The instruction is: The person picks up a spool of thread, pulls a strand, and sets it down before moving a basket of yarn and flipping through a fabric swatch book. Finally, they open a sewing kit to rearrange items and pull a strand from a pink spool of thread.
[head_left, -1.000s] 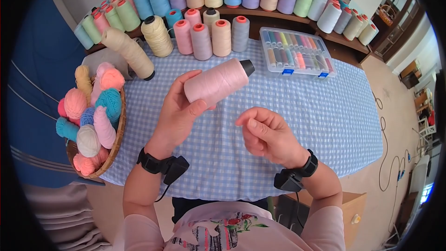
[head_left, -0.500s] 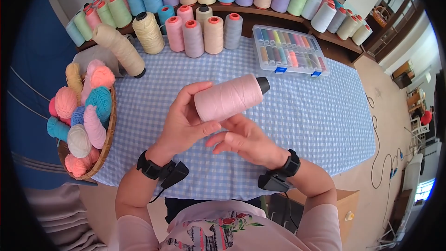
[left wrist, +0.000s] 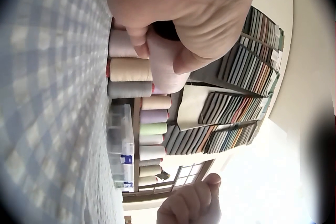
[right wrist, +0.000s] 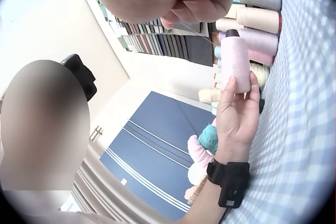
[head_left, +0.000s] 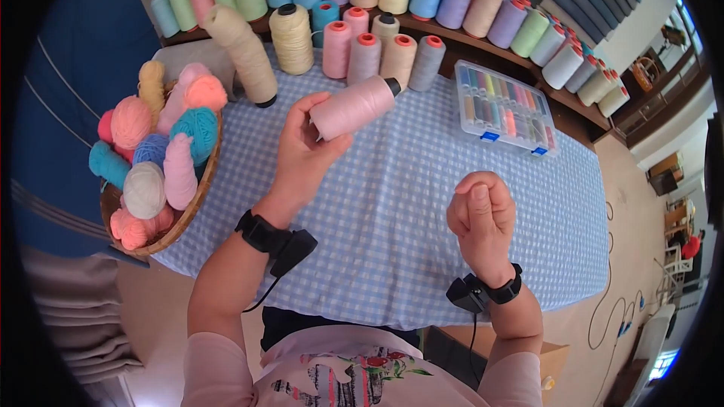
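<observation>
My left hand (head_left: 302, 158) grips a cone of pale pink thread (head_left: 353, 108) by its wide end, fingers on one side and thumb on the other. The cone is tilted above the table, its black tip pointing up and right. To the right, my right hand (head_left: 483, 218) is raised with curled fingers, thumb pressed against the index finger. From those fingers a thin thread (right wrist: 197, 30) runs toward the pink cone in the right wrist view. The left wrist view shows the cone's pink side (left wrist: 167, 66) between fingers and thumb.
A wicker basket (head_left: 202, 194) of yarn balls stands at the left. Thread cones line the shelf (head_left: 445, 28) at the back, and several more, including a grey cone (head_left: 427, 64), stand before it. A clear plastic box (head_left: 471, 126) of small spools lies at the back right on the checked tablecloth (head_left: 400, 256).
My right hand was below the cone half a second ago; it has moved away to the right and its fingers have closed. The left hand has turned the cone slightly upward.
</observation>
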### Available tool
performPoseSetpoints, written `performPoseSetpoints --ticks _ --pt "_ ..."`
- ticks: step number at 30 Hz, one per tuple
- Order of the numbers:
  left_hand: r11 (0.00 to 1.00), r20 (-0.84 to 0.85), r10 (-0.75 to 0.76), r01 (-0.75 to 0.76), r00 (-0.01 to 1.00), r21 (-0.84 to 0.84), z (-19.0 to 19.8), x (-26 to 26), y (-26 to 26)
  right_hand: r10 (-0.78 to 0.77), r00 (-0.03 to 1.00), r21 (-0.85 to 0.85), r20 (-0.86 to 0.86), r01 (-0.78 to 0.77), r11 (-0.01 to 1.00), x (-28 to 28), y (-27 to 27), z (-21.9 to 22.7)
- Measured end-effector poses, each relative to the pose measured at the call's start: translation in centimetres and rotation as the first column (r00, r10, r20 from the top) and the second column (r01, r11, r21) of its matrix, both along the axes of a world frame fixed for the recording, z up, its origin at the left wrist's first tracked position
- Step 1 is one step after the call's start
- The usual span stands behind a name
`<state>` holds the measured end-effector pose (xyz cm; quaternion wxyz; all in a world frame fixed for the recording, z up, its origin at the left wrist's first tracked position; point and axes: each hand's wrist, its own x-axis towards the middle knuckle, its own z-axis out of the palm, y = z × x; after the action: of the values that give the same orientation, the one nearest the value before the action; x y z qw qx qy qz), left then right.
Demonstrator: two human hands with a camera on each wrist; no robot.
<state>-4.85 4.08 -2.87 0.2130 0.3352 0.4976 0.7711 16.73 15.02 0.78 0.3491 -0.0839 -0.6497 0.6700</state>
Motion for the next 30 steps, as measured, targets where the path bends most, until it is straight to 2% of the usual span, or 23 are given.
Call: performPoseSetpoints --ticks 4,7,9,11,14,16,18,20,21,23,24,26,27,29,30 --pt "1.0 0.077 0.003 -0.004 0.997 0.019 -0.1 -0.4 0.0 -0.016 1.0 0.141 0.009 0.015 0.99 0.0 -0.5 -0.2" --pt "0.999 0.108 -0.014 0.009 0.994 0.046 0.1 -0.3 0.0 -0.028 0.999 0.106 -0.036 0.032 0.994 0.2 -0.2 0.0" --pt "0.995 0.294 -0.064 0.04 0.954 0.089 0.8 -0.1 -0.1 -0.031 0.999 0.089 -0.034 0.034 0.995 0.3 -0.1 0.1" --pt "0.991 0.351 -0.102 0.064 0.931 0.117 0.8 -0.4 -0.3 -0.03 0.999 0.073 -0.034 0.033 0.997 0.3 0.0 0.0" --pt "0.981 0.443 -0.167 0.103 0.881 0.165 0.9 -0.6 -0.5 0.005 0.998 0.099 0.061 -0.011 0.995 0.5 -0.4 -0.6" --pt "0.975 0.481 -0.195 0.117 0.855 0.187 1.0 -0.8 -0.6 -0.019 0.981 0.296 0.191 -0.039 0.954 0.5 -0.9 -0.7" --pt "0.971 0.525 -0.217 0.128 0.823 0.201 0.9 -0.9 -0.6 -0.004 0.97 0.332 0.244 -0.08 0.94 0.4 -1.2 0.0" --pt "0.97 0.533 -0.22 0.126 0.817 0.206 0.7 -1.1 -0.5 0.086 0.954 0.458 0.286 -0.215 0.863 0.1 -1.3 0.3" --pt "0.969 0.539 -0.222 0.124 0.812 0.213 0.5 -1.2 -0.5 0.085 0.954 0.457 0.286 -0.214 0.863 -0.2 -1.1 0.0" --pt "0.969 0.542 -0.223 0.122 0.81 0.216 0.3 -1.3 -0.4 0.302 0.877 0.501 0.373 -0.464 0.73 -0.6 -0.7 -0.9" --pt "0.968 0.544 -0.223 0.119 0.809 0.22 0.3 -1.3 -0.4 0.3 0.878 0.502 0.373 -0.463 0.731 -0.6 -0.7 -0.8" --pt "0.967 0.546 -0.225 0.118 0.807 0.225 0.2 -1.4 -0.4 0.385 0.588 0.437 0.712 -0.799 0.413 -0.6 -0.6 -0.6" --pt "0.967 0.549 -0.225 0.114 0.805 0.23 0.2 -1.4 -0.4 0.385 0.589 0.437 0.711 -0.799 0.414 -0.7 -0.6 -0.5" --pt "0.963 0.545 -0.248 0.142 0.801 0.23 0.2 -1.5 -0.6 0.526 0.644 0.335 0.556 -0.753 0.567 -0.7 -0.5 -0.5" --pt "0.958 0.54 -0.272 0.17 0.797 0.232 0.3 -1.4 -0.7 0.525 0.644 0.333 0.557 -0.752 0.569 -0.8 -0.3 -0.5"
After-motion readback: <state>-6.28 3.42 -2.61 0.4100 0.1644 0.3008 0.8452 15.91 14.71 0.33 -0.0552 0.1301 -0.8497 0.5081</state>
